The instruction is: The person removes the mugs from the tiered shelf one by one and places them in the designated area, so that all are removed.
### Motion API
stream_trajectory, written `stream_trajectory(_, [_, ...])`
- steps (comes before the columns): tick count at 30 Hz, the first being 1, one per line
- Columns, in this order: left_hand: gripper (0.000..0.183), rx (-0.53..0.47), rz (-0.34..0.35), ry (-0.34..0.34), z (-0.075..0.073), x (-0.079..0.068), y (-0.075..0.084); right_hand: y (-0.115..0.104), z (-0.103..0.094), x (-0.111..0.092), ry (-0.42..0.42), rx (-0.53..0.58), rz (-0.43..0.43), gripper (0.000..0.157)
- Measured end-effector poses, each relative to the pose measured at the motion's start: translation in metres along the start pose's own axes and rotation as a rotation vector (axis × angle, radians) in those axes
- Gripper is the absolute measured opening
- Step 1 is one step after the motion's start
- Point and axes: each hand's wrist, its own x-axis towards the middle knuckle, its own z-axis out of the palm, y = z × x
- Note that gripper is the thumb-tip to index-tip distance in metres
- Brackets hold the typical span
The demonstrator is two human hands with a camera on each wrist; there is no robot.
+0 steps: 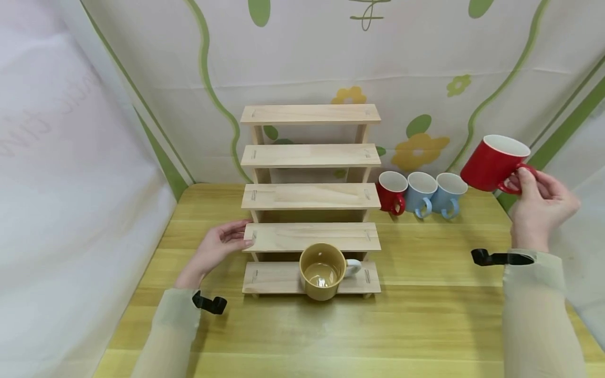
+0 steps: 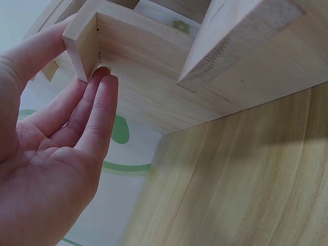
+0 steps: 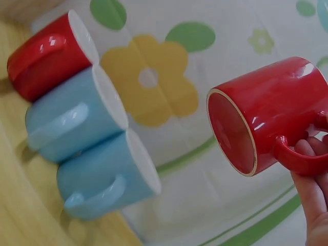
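Note:
By its handle, my right hand [image 1: 539,210] holds a red mug [image 1: 491,161] with a white inside, raised in the air at the right. In the right wrist view the raised mug [image 3: 274,115] shows its unglazed base rim, with fingers through the handle. My left hand [image 1: 219,249] pinches the left end of the second-lowest board of a stepped wooden rack [image 1: 309,236]. The left wrist view has the thumb and fingers on either side of that board end [image 2: 84,48]. A mustard-yellow mug [image 1: 323,271] with a white handle stands on the rack's lowest board.
Right of the rack, another red mug [image 1: 391,191] and two light blue mugs [image 1: 420,191] stand in a row on the wooden table [image 1: 425,325]. A white patterned cloth [image 1: 307,63] hangs behind and along both sides.

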Motion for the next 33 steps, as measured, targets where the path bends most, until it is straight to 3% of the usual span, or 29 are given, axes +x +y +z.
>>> stream_trajectory(16, [0.062, -0.023, -0.005, -0.004, 0.000, 0.001, -0.001, 0.032, -0.053, 0.017, 0.197, -0.080, 0.068, 0.046])
stream_trajectory(24, [0.063, -0.017, -0.003, -0.002, 0.000, 0.001, 0.000, 0.056, -0.072, 0.018, 0.189, -0.181, 0.092, 0.037])
stream_trajectory(33, [0.063, -0.013, 0.007, -0.004, 0.000, 0.002, -0.002, 0.080, -0.081, 0.016, 0.202, -0.282, 0.149, 0.039])
